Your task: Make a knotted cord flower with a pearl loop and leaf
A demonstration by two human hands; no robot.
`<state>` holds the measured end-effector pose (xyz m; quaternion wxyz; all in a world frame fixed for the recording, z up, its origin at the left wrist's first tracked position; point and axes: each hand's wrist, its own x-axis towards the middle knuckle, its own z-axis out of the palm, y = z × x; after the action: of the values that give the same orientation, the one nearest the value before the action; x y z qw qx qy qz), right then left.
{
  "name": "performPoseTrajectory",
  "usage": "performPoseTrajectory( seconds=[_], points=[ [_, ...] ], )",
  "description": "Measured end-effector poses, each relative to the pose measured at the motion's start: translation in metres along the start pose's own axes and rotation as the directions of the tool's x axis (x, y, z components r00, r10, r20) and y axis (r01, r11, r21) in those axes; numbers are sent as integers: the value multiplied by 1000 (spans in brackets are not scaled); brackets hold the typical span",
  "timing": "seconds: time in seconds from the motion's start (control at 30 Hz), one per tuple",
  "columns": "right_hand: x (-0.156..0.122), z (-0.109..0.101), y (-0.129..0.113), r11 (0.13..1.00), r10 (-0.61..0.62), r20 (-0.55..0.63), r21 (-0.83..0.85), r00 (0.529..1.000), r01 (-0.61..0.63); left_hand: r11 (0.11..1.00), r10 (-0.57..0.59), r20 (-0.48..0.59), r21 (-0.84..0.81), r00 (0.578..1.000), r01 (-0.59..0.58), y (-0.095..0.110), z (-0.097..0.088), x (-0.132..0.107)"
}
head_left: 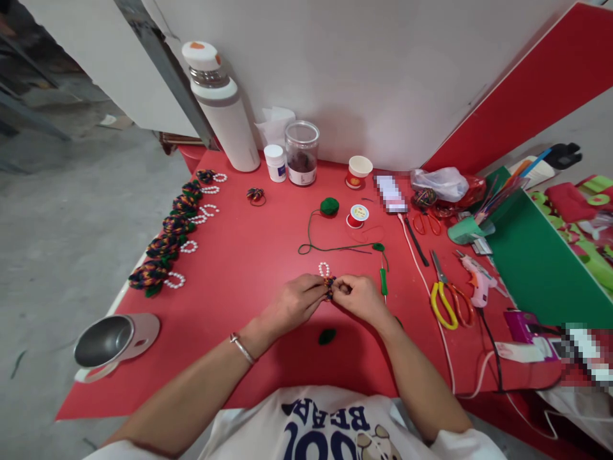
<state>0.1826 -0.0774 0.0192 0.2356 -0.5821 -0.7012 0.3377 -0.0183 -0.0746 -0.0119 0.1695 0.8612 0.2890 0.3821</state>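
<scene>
My left hand [294, 301] and my right hand [360, 298] meet above the middle of the red table [230, 268]. Both pinch a small multicoloured yarn flower [329, 283] that has a loop of white pearl beads [324, 269] sticking up from it. The fingers of both hands are closed round the piece. A green crochet hook [383, 280] lies just right of my right hand. A small green yarn leaf [327, 336] lies on the table below my hands. A green yarn ball [329, 206] with a trailing strand sits farther back.
Several finished yarn flowers with pearl loops [167, 239] line the left edge. At the back stand a white flask [224, 108], a glass jar [301, 153], a small white bottle [275, 163] and a paper cup [358, 171]. Yellow scissors [443, 297], a pink glue gun [479, 284] and a metal lid [110, 342] lie around.
</scene>
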Motion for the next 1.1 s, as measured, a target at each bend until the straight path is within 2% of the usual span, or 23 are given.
performPoseTrajectory(
  seconds=[0.17, 0.27, 0.4, 0.5, 0.57, 0.67, 0.8, 0.93, 1.1],
  points=[
    [2, 5, 8, 973, 86, 25, 215, 996, -89, 1000, -13, 50, -4, 999, 13, -3, 3, 0],
    [2, 5, 10, 967, 99, 45, 233, 994, -106, 1000, -9, 60, -4, 998, 9, -3, 3, 0],
    [3, -7, 7, 950, 121, 98, 277, 988, -144, 999, -16, 48, -27, 999, 18, -1, 1, 0],
    [5, -19, 7, 938, 143, -4, 321, 990, -134, 998, -4, 1, -57, 1000, 4, 1, 0, 0],
    [5, -23, 9, 948, 140, -50, 294, 989, -120, 998, -6, -37, -67, 999, 4, 3, 0, 0],
    [4, -22, 14, 974, 134, -7, 186, 991, -130, 996, -37, -68, -89, 997, 31, 6, -1, 0],
    [3, -17, 17, 990, 125, 31, 55, 992, -127, 985, -160, -94, -85, 983, 152, 7, -5, 1],
    [2, -17, 17, 994, 108, 43, 19, 993, -109, 934, -345, -87, -130, 935, 332, 4, -8, 2],
    [3, -18, 16, 992, 120, 75, 26, 990, -123, 924, -382, -54, -55, 923, 379, 1, -5, 1]
  ],
)
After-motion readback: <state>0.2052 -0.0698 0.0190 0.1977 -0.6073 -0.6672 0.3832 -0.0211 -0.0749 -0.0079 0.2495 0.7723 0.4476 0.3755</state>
